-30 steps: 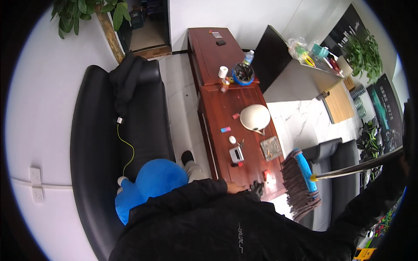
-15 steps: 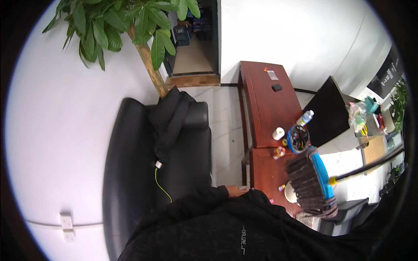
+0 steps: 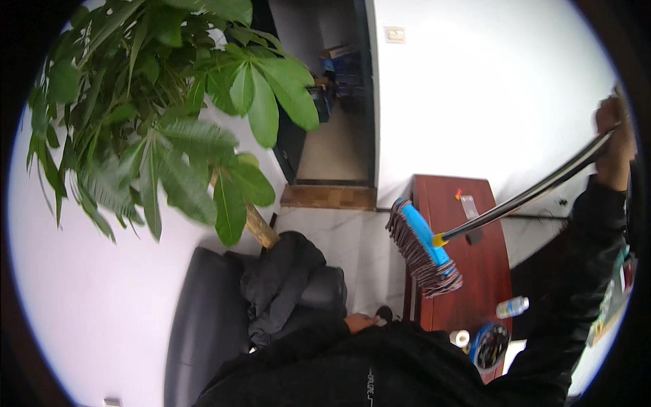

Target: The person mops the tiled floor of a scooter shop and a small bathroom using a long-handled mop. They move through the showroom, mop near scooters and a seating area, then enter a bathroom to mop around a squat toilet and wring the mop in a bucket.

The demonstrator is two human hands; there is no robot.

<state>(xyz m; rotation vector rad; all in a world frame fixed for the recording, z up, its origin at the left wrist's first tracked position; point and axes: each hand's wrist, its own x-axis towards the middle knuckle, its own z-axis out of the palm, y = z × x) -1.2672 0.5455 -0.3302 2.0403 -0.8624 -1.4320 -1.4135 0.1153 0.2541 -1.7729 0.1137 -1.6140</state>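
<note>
My right hand point(image 3: 616, 139), raised at the far right, is wrapped round the pole of a broom point(image 3: 424, 234). The broom has a blue head, dark bristles and a yellow collar, and is held in the air over the red-brown wooden table point(image 3: 491, 271). Low in front of my body is my left hand point(image 3: 359, 323), its fingers drawn together beside the black sofa point(image 3: 210, 325). A small pale patch shows at its fingertips; I cannot make out what it is.
A leafy potted tree point(image 3: 251, 88) leans over the sofa, where a dark jacket point(image 3: 288, 271) lies. On the table are a bottle point(image 3: 513, 307), a paper roll point(image 3: 460, 338) and a blue-rimmed container point(image 3: 480, 339). A doorway point(image 3: 332, 149) opens beyond.
The broom has swung up and left from the table's near end to above its far part. My right arm has come into view at the right. The view has shifted, bringing more tree in.
</note>
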